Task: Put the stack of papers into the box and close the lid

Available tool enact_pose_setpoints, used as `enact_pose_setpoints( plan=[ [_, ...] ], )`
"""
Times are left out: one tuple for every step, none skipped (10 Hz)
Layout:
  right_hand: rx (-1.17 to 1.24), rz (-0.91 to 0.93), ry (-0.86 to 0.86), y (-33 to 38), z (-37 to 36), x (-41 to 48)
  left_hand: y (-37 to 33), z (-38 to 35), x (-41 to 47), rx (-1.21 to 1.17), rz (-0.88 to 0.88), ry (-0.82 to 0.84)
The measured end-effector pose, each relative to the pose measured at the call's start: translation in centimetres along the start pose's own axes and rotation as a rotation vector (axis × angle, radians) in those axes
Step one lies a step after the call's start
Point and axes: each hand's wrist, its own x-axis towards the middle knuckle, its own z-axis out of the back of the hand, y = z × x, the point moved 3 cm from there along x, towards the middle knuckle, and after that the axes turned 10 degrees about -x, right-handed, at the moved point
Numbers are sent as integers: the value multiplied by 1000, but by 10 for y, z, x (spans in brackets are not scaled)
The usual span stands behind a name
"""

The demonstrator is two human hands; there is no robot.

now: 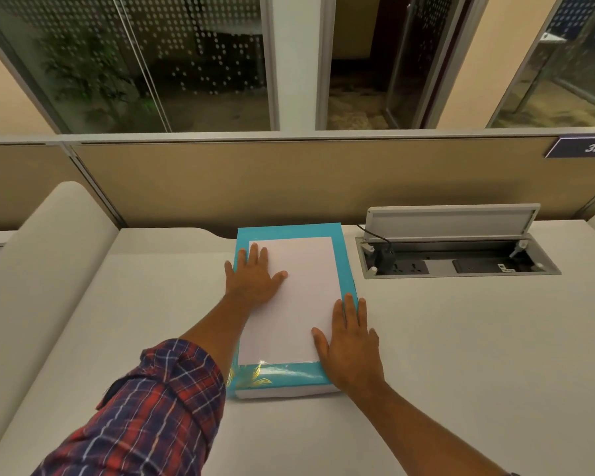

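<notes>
A teal box [344,269] with a gold leaf print on its near edge lies flat in the middle of the desk, and a white base shows under its front. A white sheet of paper [299,304] covers most of its top inside the teal border. Whether this is a loose stack or part of the lid, I cannot tell. My left hand [255,280] lies flat with fingers spread on the far left part of the white sheet. My right hand [351,345] lies flat on the near right corner, its fingers over the teal edge. Neither hand grips anything.
The white desk [461,338] runs wide on both sides of the box. An open cable hatch with power sockets [454,262] and a raised flap sits just right of the box. A tan partition wall [289,180] stands behind it. A rounded white divider [42,262] bounds the left side.
</notes>
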Motion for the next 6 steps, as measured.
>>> enact_pose_setpoints(
  plan=[
    [34, 32, -21, -3, 1, -2, -16, -5, -22, 14, -5, -55],
    [22, 77, -25, -7, 1, -3, -25, -13, -42, 26, -76, -79],
    [21, 130, -34, -24, -1, -4, -33, -25, -72, 71, -129, -91],
    [49, 152, -57, -42, -1, -6, -39, -31, -93, 77, -145, -89],
    [35, 154, -41, -77, 2, -12, -53, -44, -124, 77, -149, -105],
    [8, 136, -46, -102, 4, -16, -62, -55, -136, 89, -177, -93]
  ],
)
